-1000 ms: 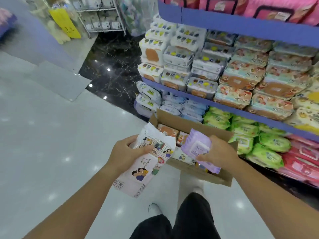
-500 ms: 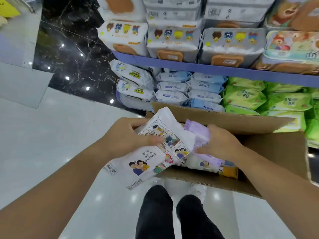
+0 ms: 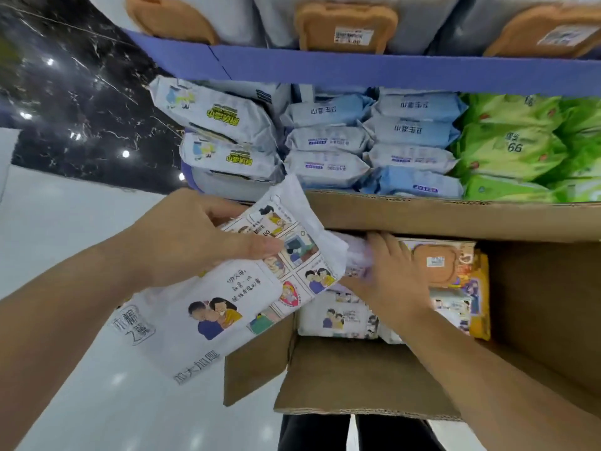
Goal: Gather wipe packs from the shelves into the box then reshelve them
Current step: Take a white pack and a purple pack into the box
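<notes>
Shelf (image 3: 357, 73), blue-edged: lower tier stocked with grey-white packs (image 3: 221, 115), blue packs (image 3: 413, 131), green packs (image 3: 507, 144)

Cardboard box (image 3: 374, 375) just in front of the shelf, flaps open. Several packs already lie inside at its left, among them an orange-lid pack (image 3: 439, 262); its right part shows bare cardboard

White cartoon-print wipe pack (image 3: 234, 297): over the box's left edge, tilted, not yet inside. Left hand (image 3: 201, 236) grips it, fingers wrapped over the top face

Lilac pack (image 3: 354, 252): inside the box, far-left corner, mostly hidden. Right hand (image 3: 387, 275) lies over it; pressing or clasping, cannot tell

Judgement: gathering is partway, with two packs going in, room left in the box and the shelves mostly full; reshelving seems not begun
</notes>
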A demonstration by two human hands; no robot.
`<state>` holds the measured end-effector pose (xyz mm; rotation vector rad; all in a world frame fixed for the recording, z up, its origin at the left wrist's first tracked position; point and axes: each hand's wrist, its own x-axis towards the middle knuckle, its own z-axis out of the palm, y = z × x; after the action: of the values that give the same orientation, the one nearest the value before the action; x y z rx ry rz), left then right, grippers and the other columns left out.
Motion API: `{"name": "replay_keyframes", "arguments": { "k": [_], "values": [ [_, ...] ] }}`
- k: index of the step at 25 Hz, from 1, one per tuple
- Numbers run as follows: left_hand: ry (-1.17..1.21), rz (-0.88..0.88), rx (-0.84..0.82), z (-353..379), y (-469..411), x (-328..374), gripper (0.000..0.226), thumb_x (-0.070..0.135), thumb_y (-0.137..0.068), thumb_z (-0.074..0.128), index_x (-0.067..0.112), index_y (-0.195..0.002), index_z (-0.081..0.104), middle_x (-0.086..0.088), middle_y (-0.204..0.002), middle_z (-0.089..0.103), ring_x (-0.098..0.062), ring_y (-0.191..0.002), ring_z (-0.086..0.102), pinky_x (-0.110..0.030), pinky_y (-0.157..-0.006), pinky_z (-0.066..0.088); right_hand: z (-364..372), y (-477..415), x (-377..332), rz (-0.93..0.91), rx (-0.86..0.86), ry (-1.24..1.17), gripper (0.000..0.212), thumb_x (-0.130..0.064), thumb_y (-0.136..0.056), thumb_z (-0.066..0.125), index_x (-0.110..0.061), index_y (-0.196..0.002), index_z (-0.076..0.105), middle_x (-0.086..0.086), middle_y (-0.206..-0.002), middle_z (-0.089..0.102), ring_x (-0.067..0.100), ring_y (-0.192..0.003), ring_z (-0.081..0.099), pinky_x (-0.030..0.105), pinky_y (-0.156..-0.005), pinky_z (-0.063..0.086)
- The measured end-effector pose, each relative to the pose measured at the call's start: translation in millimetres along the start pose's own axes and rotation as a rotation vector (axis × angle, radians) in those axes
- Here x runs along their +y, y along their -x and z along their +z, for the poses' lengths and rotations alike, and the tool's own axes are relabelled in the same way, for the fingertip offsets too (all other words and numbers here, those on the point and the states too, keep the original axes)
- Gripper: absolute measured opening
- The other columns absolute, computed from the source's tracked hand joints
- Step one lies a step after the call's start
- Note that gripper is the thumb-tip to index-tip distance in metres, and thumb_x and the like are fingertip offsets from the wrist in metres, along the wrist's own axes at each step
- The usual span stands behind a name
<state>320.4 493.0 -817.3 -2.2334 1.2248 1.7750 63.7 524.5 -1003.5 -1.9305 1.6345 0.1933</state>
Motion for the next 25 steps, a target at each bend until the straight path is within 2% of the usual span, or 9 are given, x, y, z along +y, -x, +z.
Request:
{"name": "replay_keyframes", "arguments": {
  "k": [2, 5, 8, 11, 13, 15, 19, 22, 25],
  "values": [
    [-0.008, -0.010, -0.027, -2, 4, 9, 0.042, 0.052, -0.056, 0.081, 0.040, -0.096, 0.079, 0.014, -0.081, 0.079, -0.011, -0.069, 0.077, -0.029, -0.062, 0.061, -5, 22, 1, 0.127, 0.104, -0.277, 0.062, -0.049, -0.079, 0.076, -0.015, -0.127, 0.057, 0.001, -0.122, 0.057, 0.022, -0.118, 0.046, 0.037, -0.099, 0.042],
    [-0.065, -0.003, -0.130, 17, 11, 38, 0.046, 0.060, -0.054, 0.082, 0.046, -0.097, 0.077, 0.018, -0.082, 0.078, -0.007, -0.071, 0.076, -0.037, -0.074, 0.064, -43, 45, -2, 0.358, 0.021, -0.886, 0.026, -0.039, -0.094, 0.064, -0.024, -0.115, 0.065, -0.007, -0.115, 0.065, 0.007, -0.107, 0.062, 0.023, -0.087, 0.046],
    [-0.047, -0.007, -0.220, 55, 6, 68, 0.047, 0.064, -0.058, 0.084, 0.048, -0.101, 0.076, 0.019, -0.084, 0.078, -0.004, -0.074, 0.076, -0.039, -0.081, 0.063, -85, 74, 8, 0.507, -0.195, -1.613, 0.042, -0.052, -0.099, 0.044, -0.025, -0.121, 0.066, -0.002, -0.116, 0.074, 0.008, -0.106, 0.069, 0.034, -0.091, 0.049],
    [0.148, -0.071, -0.257, 115, -2, 93, 0.039, 0.056, -0.065, 0.087, 0.035, -0.097, 0.080, 0.012, -0.084, 0.080, -0.008, -0.078, 0.077, -0.039, -0.086, 0.062, -94, 108, 48, 0.625, -0.165, -1.918, 0.057, -0.055, -0.096, 0.041, -0.019, -0.138, 0.055, 0.007, -0.129, 0.067, 0.029, -0.119, 0.064, 0.050, -0.101, 0.047],
    [0.307, -0.125, -0.258, 164, -10, 107, 0.040, 0.056, -0.066, 0.088, 0.026, -0.092, 0.083, 0.007, -0.087, 0.080, -0.013, -0.083, 0.078, -0.043, -0.092, 0.060, -88, 119, 86, 0.755, -0.117, -1.900, 0.061, -0.050, -0.092, 0.057, -0.017, -0.143, 0.050, 0.009, -0.132, 0.064, 0.031, -0.120, 0.062, 0.048, -0.093, 0.054],
    [0.422, -0.202, -0.208, 218, -24, 122, 0.045, 0.060, -0.063, 0.088, 0.023, -0.088, 0.083, 0.005, -0.086, 0.080, -0.015, -0.083, 0.078, -0.045, -0.091, 0.061, -98, 129, 127, 0.730, -0.152, -1.759, 0.072, -0.050, -0.080, 0.076, -0.028, -0.143, 0.050, 0.005, -0.131, 0.066, 0.029, -0.117, 0.066, 0.046, -0.086, 0.056],
    [0.673, -0.398, -0.130, 309, -52, 157, 0.057, 0.064, -0.063, 0.086, 0.023, -0.102, 0.077, 0.005, -0.081, 0.080, -0.016, -0.072, 0.077, -0.029, -0.061, 0.061, -138, 143, 192, 0.610, -0.351, -1.485, 0.046, -0.038, -0.085, 0.074, -0.046, -0.125, 0.053, -0.005, -0.113, 0.075, 0.020, -0.099, 0.074, 0.041, -0.082, 0.057],
    [0.814, -0.469, -0.170, 362, -84, 173, 0.060, 0.072, -0.069, 0.077, 0.022, -0.104, 0.076, -0.003, -0.096, 0.080, -0.023, -0.084, 0.076, -0.033, -0.070, 0.058, -133, 119, 249, 0.680, -0.301, -1.337, 0.035, -0.033, -0.087, 0.074, -0.034, -0.120, 0.063, -0.003, -0.099, 0.078, 0.020, -0.087, 0.076, 0.037, -0.075, 0.058],
    [0.660, -0.459, -0.116, 397, -114, 169, 0.054, 0.066, -0.083, 0.064, 0.018, -0.107, 0.072, -0.009, -0.105, 0.076, -0.031, -0.095, 0.073, -0.034, -0.081, 0.054, -105, 96, 279, 0.728, -0.191, -1.112, 0.034, -0.039, -0.077, 0.082, -0.031, -0.107, 0.070, -0.007, -0.088, 0.079, 0.016, -0.078, 0.076, 0.038, -0.072, 0.062]
  ]
}}
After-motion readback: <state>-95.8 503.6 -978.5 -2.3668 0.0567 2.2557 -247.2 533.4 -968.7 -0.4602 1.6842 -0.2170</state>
